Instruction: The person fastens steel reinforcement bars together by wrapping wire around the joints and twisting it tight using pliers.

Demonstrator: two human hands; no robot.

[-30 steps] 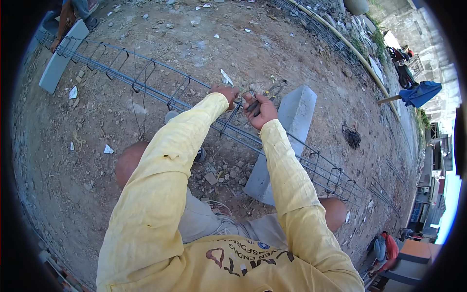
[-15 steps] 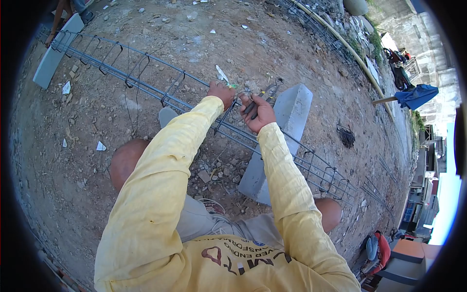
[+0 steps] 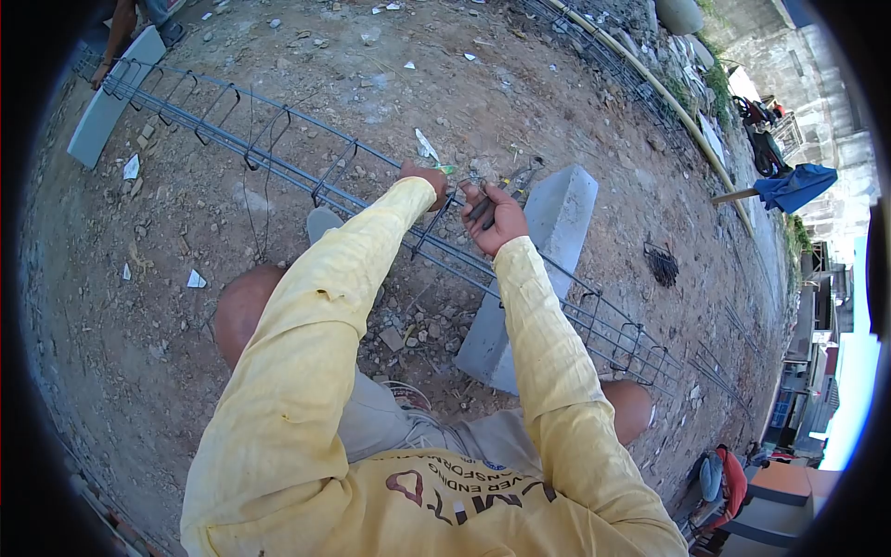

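A long rebar cage [image 3: 348, 197] of steel rods with square stirrups crosses in front of me. My left hand [image 3: 429, 183] is closed at its upper rod beside a stirrup; its fingertips are turned away, so what they pinch is hidden. Just to the right, my right hand [image 3: 498, 223] is wrapped around the dark handles of a pair of pliers [image 3: 481, 212], whose jaws point up and away. A thin wire [image 3: 464, 186] shows between my hands near the stirrup. Under the cage's right part lies a pale concrete block [image 3: 564, 209].
A second pale block [image 3: 116, 102] supports the cage's far left end, where another person's hand [image 3: 98, 76] rests. A bamboo pole [image 3: 650, 79], a blue cloth on a stick [image 3: 796, 187] and a dark wire bundle [image 3: 661, 264] lie right. Rubble and white shards dot the dirt.
My left hand has rolled over slightly, hiding its fingers more. The pliers have shifted a little in my right hand. The view has moved slightly.
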